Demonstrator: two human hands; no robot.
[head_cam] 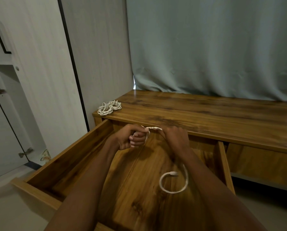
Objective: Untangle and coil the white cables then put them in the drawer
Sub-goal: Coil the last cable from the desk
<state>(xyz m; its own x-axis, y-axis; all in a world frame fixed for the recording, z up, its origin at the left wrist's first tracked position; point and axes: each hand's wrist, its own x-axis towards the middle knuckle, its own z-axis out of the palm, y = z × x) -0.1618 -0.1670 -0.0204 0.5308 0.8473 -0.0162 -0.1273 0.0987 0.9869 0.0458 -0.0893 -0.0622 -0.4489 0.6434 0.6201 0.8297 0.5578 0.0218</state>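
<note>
I hold one white cable (172,190) over the open wooden drawer (69,157). My left hand (131,139) grips one part of it with curled fingers. My right hand (176,137) pinches it a short way to the right, and a short stretch runs taut between the two hands. The free end hangs below my right forearm and curls into a loop with its plug showing above the drawer bottom. More white cables (109,107) lie in a coiled bundle on the left corner of the desk top.
The wooden desk top (206,112) runs to the right, under a grey-green curtain (206,47). A white cupboard with a black handle (0,35) stands to the left. A second drawer front (262,159) is shut to the right of the open one.
</note>
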